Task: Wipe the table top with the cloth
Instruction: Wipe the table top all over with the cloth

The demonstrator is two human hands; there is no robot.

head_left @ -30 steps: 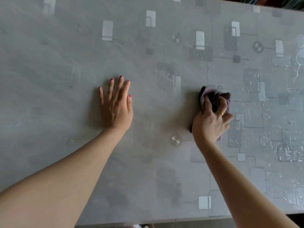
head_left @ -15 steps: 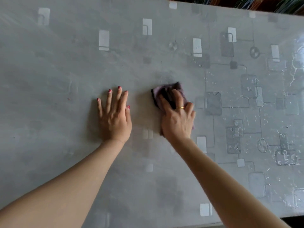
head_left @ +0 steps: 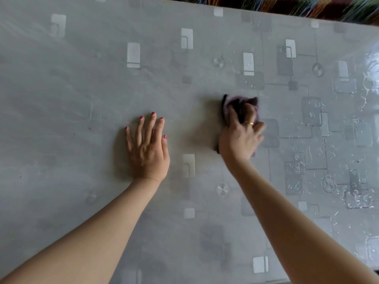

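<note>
A grey table top with a clear plastic cover and a printed pattern of rectangles fills the view. My right hand grips a bunched dark purple cloth and presses it on the table a little right of centre. Most of the cloth is hidden under the palm and fingers. My left hand lies flat on the table to the left of the cloth, fingers spread and straight, holding nothing.
The right part of the cover shows water streaks, droplets and wrinkles. A multicoloured fabric lies beyond the table's far edge at the top right. The table's near edge runs along the bottom right.
My right hand slid the cloth left toward my left hand, then back to the right and a little away from me. My left hand stayed flat in place.
</note>
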